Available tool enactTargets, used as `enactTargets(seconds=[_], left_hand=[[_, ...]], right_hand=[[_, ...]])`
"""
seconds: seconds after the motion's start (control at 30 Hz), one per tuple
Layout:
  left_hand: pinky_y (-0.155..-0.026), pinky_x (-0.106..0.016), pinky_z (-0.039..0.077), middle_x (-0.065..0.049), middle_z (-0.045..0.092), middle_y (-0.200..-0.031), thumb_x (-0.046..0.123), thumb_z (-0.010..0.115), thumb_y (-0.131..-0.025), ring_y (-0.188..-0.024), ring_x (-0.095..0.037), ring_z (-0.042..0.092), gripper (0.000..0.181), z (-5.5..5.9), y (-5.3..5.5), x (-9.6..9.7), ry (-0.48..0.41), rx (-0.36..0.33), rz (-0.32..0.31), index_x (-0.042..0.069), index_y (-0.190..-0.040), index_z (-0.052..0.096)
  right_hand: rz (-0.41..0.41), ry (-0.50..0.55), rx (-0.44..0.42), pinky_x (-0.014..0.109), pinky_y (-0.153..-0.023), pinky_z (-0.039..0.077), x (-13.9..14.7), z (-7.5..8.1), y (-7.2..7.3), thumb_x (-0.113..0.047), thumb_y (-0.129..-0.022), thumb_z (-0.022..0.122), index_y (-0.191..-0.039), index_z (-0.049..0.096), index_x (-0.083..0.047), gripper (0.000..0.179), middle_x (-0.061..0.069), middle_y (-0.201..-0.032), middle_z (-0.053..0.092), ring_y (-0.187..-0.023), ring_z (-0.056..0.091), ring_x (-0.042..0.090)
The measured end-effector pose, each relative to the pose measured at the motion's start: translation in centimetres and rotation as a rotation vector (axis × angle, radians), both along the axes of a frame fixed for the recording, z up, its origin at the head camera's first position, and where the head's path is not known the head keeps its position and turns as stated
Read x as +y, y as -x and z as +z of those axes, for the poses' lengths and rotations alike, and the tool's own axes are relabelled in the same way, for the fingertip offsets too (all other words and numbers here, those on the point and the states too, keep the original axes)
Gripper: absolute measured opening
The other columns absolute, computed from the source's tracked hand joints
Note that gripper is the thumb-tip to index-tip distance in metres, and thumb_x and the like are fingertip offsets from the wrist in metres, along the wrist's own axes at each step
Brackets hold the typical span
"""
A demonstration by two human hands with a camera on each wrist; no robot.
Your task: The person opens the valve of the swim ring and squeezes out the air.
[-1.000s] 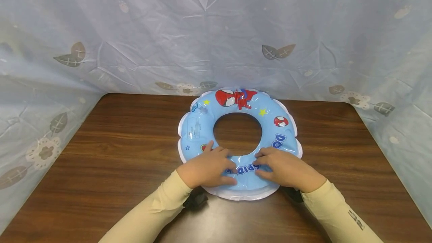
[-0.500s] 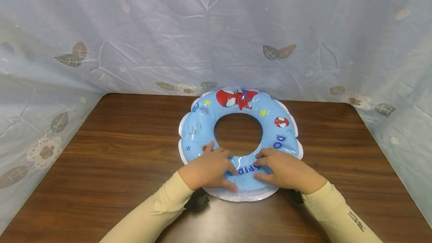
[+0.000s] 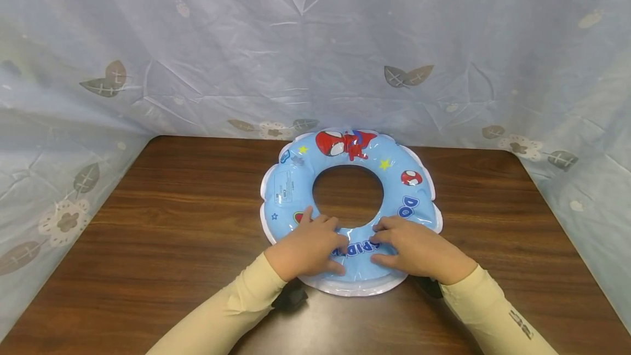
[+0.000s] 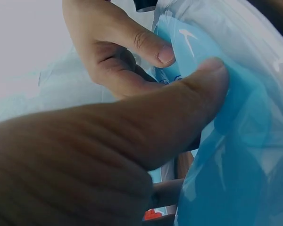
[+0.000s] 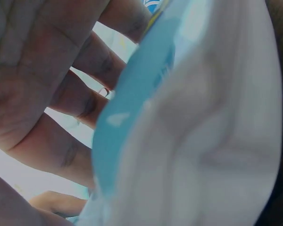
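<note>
Both the left hand (image 3: 305, 248) and right hand (image 3: 416, 248) pressed curled fingers into the near arc of the blue swim ring (image 3: 394, 166), which lay mid-table (image 3: 172, 223), far side plump, so deflating seemed barely begun.

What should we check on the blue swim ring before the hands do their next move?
1. Both hands on the ring: ok. The left hand and right hand press on the near side of the swim ring.
2. Ring lies flat on the table: ok.
3. Ring away from the table's edges: ok at the sides; its far edge sits by the curtain.
4. Fingers curled on the plastic: ok; the left thumb pushes into it.
5. Valve open or closed: cannot tell.
6. How much air is inside: cannot tell, though the near part looks squashed.
</note>
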State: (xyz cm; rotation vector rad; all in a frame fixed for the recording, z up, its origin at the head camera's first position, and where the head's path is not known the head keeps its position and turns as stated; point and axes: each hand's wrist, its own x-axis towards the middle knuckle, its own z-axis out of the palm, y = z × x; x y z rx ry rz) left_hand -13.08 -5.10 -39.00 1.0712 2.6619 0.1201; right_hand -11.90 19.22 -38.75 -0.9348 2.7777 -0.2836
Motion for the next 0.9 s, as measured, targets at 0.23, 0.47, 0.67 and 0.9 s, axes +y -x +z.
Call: enactTargets(seconds=[0.23,0.47,0.67,0.9], left_hand=[[-0.115,-0.071,0.027,-0.004,0.065,-0.122,0.052,0.081,-0.085,-0.125,-0.028,0.057,0.036,-0.16,-0.21,0.1,-0.005,0.017,0.005,0.032,-0.115,0.076],[-0.114,-0.071,0.03,-0.002,0.065,-0.117,0.052,0.084,-0.082,-0.122,-0.027,0.059,0.041,-0.23,-0.38,0.3,-0.005,0.032,0.011,0.03,-0.116,0.075],[-0.114,-0.07,0.03,-0.004,0.065,-0.121,0.053,0.084,-0.082,-0.124,-0.028,0.059,0.048,-0.38,-0.4,0.31,0.006,0.054,0.004,0.028,-0.122,0.072],[-0.115,-0.068,0.03,-0.005,0.065,-0.128,0.049,0.077,-0.091,-0.129,-0.029,0.057,0.039,0.18,-0.35,-0.21,0.017,0.056,-0.038,0.027,-0.123,0.072]], right_hand=[[0.038,-0.017,0.021,0.051,-0.101,0.053,-0.1,0.4,-0.13,-0.039,-0.091,0.079,-0.121,0.076,-0.012,0.04,0.009,-0.123,0.069,-0.118,0.065,0.032],[0.099,0.02,-0.018,0.051,-0.104,0.051,-0.35,0.79,-0.54,-0.036,-0.088,0.083,-0.127,0.074,-0.014,0.046,0.006,-0.13,0.069,-0.124,0.064,0.031],[0.107,0.017,-0.035,0.053,-0.106,0.049,-0.48,0.52,-0.6,-0.037,-0.088,0.083,-0.127,0.075,-0.015,0.045,0.007,-0.132,0.069,-0.126,0.062,0.032],[0.104,0.015,-0.057,0.052,-0.105,0.05,-0.58,0.37,-0.51,-0.037,-0.088,0.083,-0.128,0.075,-0.017,0.046,0.006,-0.134,0.068,-0.127,0.061,0.032]])
